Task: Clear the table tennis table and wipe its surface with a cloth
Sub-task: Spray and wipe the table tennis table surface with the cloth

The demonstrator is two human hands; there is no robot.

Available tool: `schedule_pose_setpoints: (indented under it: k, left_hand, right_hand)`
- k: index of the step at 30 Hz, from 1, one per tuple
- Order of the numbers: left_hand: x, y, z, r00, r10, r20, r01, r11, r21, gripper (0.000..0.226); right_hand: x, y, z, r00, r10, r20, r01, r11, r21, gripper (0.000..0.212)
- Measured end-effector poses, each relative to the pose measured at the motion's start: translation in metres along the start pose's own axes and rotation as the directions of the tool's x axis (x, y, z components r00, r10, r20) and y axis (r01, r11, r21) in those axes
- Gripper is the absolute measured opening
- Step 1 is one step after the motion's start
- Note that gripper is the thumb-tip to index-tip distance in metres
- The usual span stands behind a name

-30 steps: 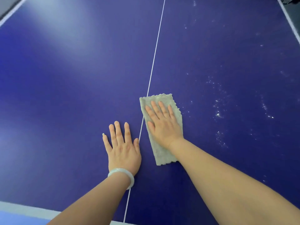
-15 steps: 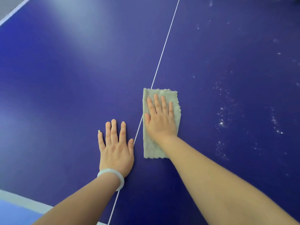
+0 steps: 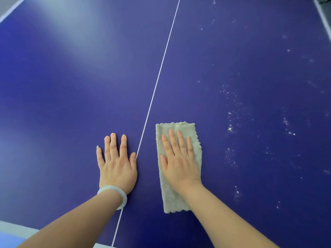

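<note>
One cloth (image 3: 172, 201) just beside centre line (image 3: 160, 68)

Blue table (image 3: 71, 97), beige cloth (image 3: 172, 201), white specks (image 3: 230, 129)

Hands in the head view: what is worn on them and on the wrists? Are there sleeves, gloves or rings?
No sleeve or glove shows on either side; both arms are bare up to the picture's edge. The left hand has a smooth, pale whitish bangle round its wrist. The right hand has nothing on its wrist. No ring shows on any finger.
</note>
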State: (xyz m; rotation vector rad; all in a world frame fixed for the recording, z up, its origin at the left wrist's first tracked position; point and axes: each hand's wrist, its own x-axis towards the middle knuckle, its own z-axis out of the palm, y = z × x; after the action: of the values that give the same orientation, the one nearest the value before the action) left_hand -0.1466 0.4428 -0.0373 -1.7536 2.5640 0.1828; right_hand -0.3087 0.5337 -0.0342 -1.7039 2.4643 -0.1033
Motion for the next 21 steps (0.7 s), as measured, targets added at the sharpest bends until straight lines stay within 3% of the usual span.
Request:
schedule_pose_setpoints:
  k: [1,3,5,7,9,11,13,15,17,19,21]
  left_hand:
    - [0.0,0.0,0.0,1.0,-0.001,0.0,0.001,1.0,-0.002,0.063]
    - [0.0,0.001,0.0,1.0,-0.003,0.005,0.003,1.0,-0.013,0.062]
    - [0.0,0.001,-0.001,1.0,-0.001,0.007,0.001,1.0,-0.016,0.063]
    - [-0.001,0.001,-0.001,1.0,0.0,0.012,0.0,1.0,-0.007,0.063]
    - [-0.001,0.001,-0.002,1.0,0.0,0.015,0.0,1.0,-0.012,0.064]
    - [-0.001,0.001,-0.003,1.0,0.002,0.02,-0.001,1.0,-0.029,0.064]
    - [-0.001,0.001,-0.004,1.0,0.009,0.018,-0.009,0.999,-0.042,0.063]
    - [-0.001,0.0,-0.004,1.0,0.013,0.012,-0.013,0.999,-0.048,0.063]
    - [-0.002,0.0,-0.004,1.0,0.015,0.019,-0.014,0.998,-0.054,0.063]
    - [-0.002,-0.001,-0.004,0.999,0.023,0.024,-0.021,0.997,-0.076,0.063]
    - [-0.002,-0.003,-0.004,0.999,0.034,0.024,-0.031,0.993,-0.11,0.063]
  right_hand:
    - [0.004,0.016,-0.003,1.0,0.009,0.006,-0.009,1.0,0.0,0.062]
    - [0.011,0.051,-0.008,0.984,0.179,0.013,-0.179,0.984,-0.028,0.064]
    - [0.01,0.066,-0.011,0.909,0.417,0.017,-0.417,0.909,-0.027,0.062]
    - [-0.006,0.042,-0.008,0.857,0.515,-0.028,-0.515,0.857,0.001,0.061]
    - [-0.032,-0.002,0.0,0.903,0.426,-0.057,-0.426,0.905,0.017,0.061]
    - [-0.059,-0.031,0.006,0.973,0.228,-0.024,-0.228,0.974,0.015,0.061]
    - [-0.075,-0.025,0.004,0.997,0.079,-0.001,-0.079,0.997,0.026,0.059]
    - [-0.085,-0.002,0.004,0.999,0.051,-0.019,-0.051,0.999,0.008,0.058]
    - [-0.09,0.018,0.004,0.977,0.211,-0.023,-0.211,0.977,-0.019,0.061]
    - [-0.088,0.021,0.002,0.892,0.451,-0.022,-0.452,0.892,-0.029,0.064]
    - [-0.083,0.0,0.004,0.807,0.591,-0.02,-0.591,0.807,-0.01,0.063]
